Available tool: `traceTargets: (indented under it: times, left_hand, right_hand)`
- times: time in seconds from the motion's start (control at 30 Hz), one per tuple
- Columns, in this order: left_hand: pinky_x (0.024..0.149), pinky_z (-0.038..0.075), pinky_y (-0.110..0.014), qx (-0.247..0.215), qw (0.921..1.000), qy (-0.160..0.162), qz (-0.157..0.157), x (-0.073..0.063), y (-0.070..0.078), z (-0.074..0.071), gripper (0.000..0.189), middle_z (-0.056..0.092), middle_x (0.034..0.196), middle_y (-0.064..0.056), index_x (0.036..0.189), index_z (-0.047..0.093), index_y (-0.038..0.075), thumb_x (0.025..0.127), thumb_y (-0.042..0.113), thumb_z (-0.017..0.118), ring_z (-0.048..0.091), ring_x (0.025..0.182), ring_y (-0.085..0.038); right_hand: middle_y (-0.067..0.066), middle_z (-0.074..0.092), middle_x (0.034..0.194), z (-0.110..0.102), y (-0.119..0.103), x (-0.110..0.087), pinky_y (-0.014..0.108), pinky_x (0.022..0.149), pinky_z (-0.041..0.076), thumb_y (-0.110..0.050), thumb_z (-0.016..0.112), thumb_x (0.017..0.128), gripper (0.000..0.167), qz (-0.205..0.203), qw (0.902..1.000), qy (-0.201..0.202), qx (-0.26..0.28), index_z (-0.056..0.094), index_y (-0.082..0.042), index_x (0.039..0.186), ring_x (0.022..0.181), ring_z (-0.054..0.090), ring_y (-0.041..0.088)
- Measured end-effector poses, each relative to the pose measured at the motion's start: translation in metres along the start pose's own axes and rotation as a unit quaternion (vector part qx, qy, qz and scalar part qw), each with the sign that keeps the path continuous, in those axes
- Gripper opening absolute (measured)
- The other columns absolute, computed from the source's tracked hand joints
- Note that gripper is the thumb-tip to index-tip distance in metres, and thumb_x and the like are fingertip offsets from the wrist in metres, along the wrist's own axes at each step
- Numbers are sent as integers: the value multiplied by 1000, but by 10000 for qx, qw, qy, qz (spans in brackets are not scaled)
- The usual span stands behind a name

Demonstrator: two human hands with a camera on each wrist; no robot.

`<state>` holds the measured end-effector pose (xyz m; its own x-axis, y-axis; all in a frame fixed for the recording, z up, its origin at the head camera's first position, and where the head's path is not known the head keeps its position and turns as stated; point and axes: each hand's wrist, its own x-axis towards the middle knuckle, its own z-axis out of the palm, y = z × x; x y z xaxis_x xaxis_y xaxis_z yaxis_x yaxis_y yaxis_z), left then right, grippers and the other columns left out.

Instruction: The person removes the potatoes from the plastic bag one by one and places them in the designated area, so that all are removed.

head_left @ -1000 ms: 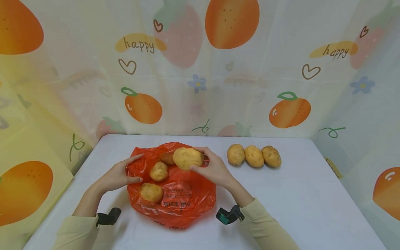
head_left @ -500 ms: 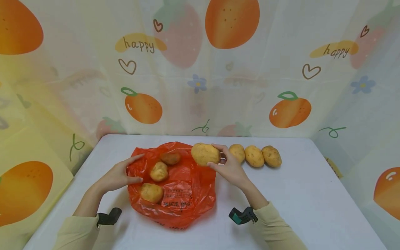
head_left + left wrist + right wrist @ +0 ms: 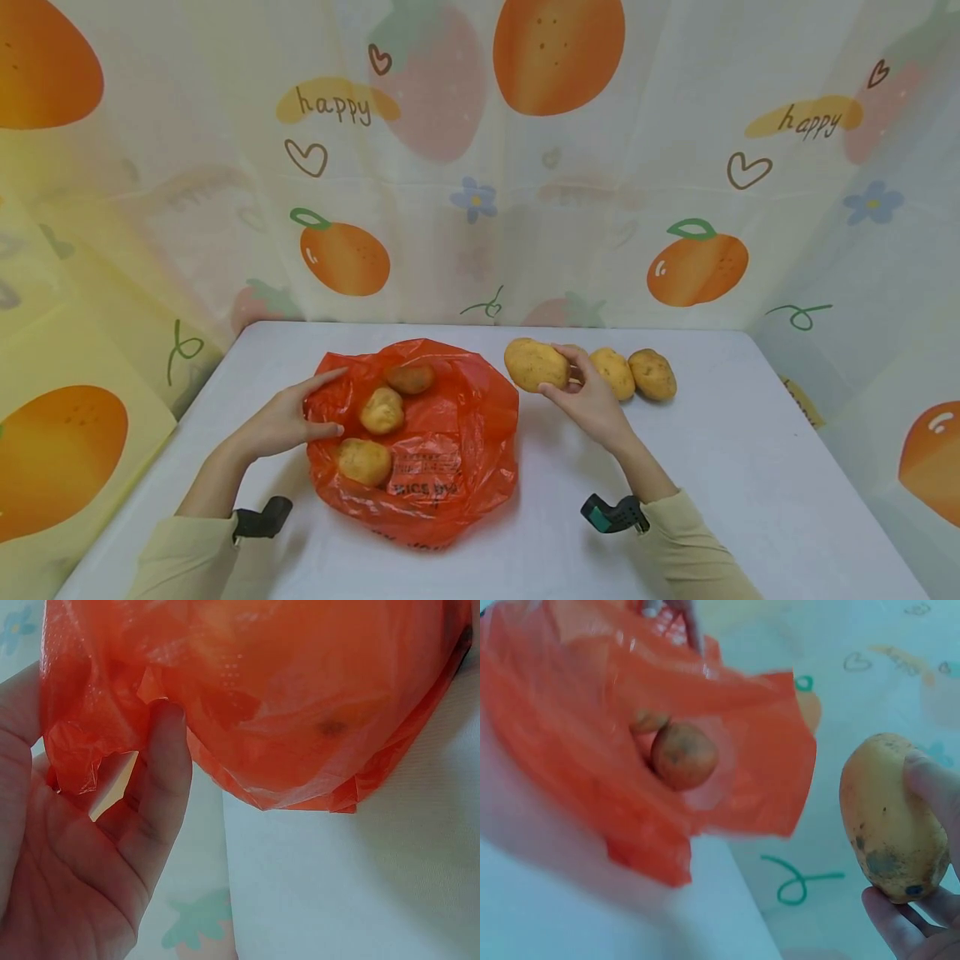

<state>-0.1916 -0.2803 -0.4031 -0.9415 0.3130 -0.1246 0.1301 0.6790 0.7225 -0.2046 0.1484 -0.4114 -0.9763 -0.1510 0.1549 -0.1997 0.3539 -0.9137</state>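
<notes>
My right hand (image 3: 592,404) grips a large yellow potato (image 3: 536,365) in the air, just right of a red plastic bag (image 3: 480,467). Dark blemishes mark this potato (image 3: 885,825) in the right wrist view. The bag lies wide open on the table, with three potatoes inside: one at the back (image 3: 410,379), one in the middle (image 3: 382,411) and one near the front (image 3: 364,462). At the bag's left rim, my left hand (image 3: 288,421) holds the plastic between thumb and fingers. Crumpled film of the bag (image 3: 82,750) shows in that grip in the left wrist view.
A row of potatoes stands at the back right of the white table (image 3: 720,467); two of them show well, a middle one (image 3: 612,375) and a right one (image 3: 652,375). The leftmost is mostly hidden behind my right hand. A printed curtain (image 3: 480,250) hangs behind the table.
My right hand has carried the potato out from over the bag to the right, toward the row, uncovering the back potato in the bag. The left hand stays at the rim.
</notes>
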Motion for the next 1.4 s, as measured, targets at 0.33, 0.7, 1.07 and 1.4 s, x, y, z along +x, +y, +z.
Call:
traceTargets:
  times: [0.33, 0.7, 1.07, 1.4]
  left_hand:
    - [84, 51, -43, 16, 10000, -25, -6, 0, 2, -1, 78, 47, 131, -18, 143, 32, 19, 77, 24, 74, 51, 110, -32]
    - [85, 50, -43, 26, 9999, -19, 128, 2, 1, -1, 78, 49, 129, -17, 143, 32, 18, 77, 24, 74, 54, 108, -29]
    - [85, 50, -42, 59, 9999, -28, 122, 2, 2, -1, 78, 49, 129, -17, 143, 32, 18, 78, 24, 74, 53, 108, -29]
    - [85, 51, -42, 37, 9999, -30, 144, 1, 3, -2, 79, 49, 129, -18, 143, 31, 17, 77, 26, 74, 54, 107, -29]
  right_hand:
    - [13, 47, 130, -12, 30, -3, 38, 89, 48, -25, 72, 80, 63, 153, 9991, 155, -362, 42, -10, 133, 109, 50, 28]
    - [16, 50, 126, -20, 59, -14, 28, 83, 50, -23, 72, 80, 61, 260, 9976, 101, -637, 43, -6, 131, 111, 50, 27]
    - [20, 48, 130, -27, 72, -26, 41, 90, 48, -20, 72, 80, 62, 206, 9967, -123, -774, 43, -4, 132, 117, 48, 33]
    - [22, 43, 128, -34, 82, -33, 45, 88, 49, -15, 72, 80, 58, 0, 9954, -65, -956, 45, -1, 130, 116, 47, 38]
